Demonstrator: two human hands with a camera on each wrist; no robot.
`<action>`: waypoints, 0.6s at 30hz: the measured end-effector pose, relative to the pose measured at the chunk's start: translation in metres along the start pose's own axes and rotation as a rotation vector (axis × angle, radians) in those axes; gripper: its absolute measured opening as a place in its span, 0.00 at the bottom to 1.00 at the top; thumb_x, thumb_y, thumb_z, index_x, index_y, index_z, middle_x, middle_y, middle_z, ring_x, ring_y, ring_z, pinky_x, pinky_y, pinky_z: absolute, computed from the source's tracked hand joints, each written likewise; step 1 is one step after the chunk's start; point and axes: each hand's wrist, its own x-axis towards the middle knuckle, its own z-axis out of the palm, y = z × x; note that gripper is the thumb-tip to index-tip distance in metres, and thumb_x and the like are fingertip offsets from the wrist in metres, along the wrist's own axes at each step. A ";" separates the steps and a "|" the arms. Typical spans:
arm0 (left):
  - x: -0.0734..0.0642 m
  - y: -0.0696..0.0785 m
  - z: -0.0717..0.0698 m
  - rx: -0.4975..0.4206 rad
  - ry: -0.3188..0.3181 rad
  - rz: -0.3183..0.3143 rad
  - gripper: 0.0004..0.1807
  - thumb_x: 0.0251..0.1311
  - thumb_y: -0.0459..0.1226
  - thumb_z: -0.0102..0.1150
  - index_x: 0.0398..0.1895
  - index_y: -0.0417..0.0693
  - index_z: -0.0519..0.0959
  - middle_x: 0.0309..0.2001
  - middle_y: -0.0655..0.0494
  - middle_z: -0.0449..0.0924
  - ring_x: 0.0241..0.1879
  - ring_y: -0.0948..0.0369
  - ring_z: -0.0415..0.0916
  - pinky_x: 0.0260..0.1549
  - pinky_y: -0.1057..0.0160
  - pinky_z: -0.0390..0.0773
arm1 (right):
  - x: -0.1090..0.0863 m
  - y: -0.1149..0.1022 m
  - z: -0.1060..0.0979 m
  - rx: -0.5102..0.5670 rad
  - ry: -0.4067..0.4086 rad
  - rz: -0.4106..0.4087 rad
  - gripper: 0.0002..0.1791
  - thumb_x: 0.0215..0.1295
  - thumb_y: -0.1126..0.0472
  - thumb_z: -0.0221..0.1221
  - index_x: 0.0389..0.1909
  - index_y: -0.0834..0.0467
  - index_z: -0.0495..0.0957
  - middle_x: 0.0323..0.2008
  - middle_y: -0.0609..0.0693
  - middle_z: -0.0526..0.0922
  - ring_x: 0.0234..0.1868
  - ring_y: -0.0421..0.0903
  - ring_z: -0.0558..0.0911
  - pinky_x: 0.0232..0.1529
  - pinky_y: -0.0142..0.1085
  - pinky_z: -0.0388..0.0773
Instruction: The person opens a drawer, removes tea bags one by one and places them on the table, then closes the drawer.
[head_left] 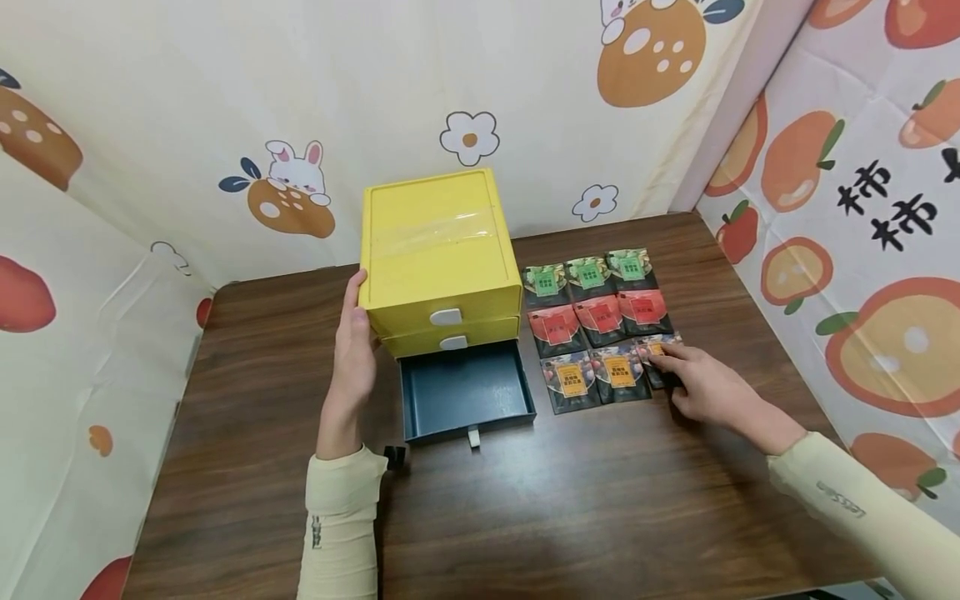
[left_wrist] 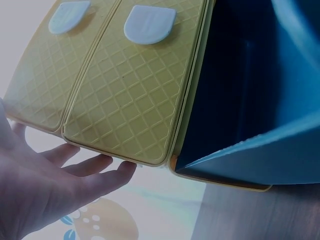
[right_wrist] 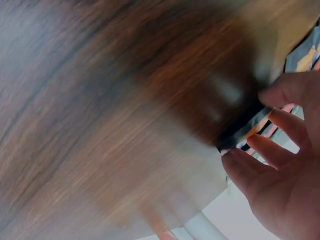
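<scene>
My left hand (head_left: 352,354) rests against the left side of a yellow drawer box (head_left: 435,250), its fingers fairly straight along the edge in the left wrist view (left_wrist: 95,170). The box's bottom drawer (head_left: 468,387) is pulled out, dark blue inside, with nothing in it. Over on the right, my right hand (head_left: 705,385) grips the edge of a small orange-labelled packet (head_left: 654,350) at the right end of the front row. In the right wrist view, thumb and fingertips meet the packet's dark edge (right_wrist: 245,127). Two matching packets (head_left: 621,372) lie beside it.
Behind that row lie red-labelled packets (head_left: 600,317) and, farther back, green-labelled packets (head_left: 588,275). All are on a brown wooden table (head_left: 255,467). Patterned cloth (head_left: 555,100) hangs at the back and along both sides. White tabs (head_left: 446,317) mark the two closed drawers.
</scene>
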 end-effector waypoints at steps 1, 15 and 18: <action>0.000 0.000 0.000 0.004 0.001 0.000 0.34 0.74 0.54 0.34 0.75 0.44 0.50 0.63 0.44 0.62 0.52 0.50 0.67 0.47 0.61 0.75 | 0.000 0.000 0.000 0.005 -0.009 0.006 0.33 0.51 0.68 0.65 0.62 0.65 0.73 0.61 0.74 0.68 0.57 0.70 0.72 0.49 0.61 0.71; -0.001 -0.004 -0.001 -0.014 0.004 0.006 0.33 0.75 0.51 0.33 0.76 0.44 0.49 0.65 0.44 0.59 0.53 0.50 0.66 0.48 0.61 0.74 | -0.001 -0.004 0.008 -0.033 0.029 0.051 0.29 0.62 0.55 0.65 0.62 0.63 0.74 0.63 0.71 0.67 0.59 0.69 0.70 0.52 0.62 0.69; 0.000 -0.003 -0.001 -0.004 0.003 0.006 0.33 0.75 0.51 0.33 0.76 0.44 0.49 0.66 0.44 0.59 0.54 0.50 0.66 0.49 0.61 0.73 | -0.001 -0.003 0.010 -0.050 0.039 0.061 0.30 0.60 0.55 0.66 0.62 0.63 0.74 0.63 0.70 0.67 0.59 0.68 0.70 0.51 0.61 0.70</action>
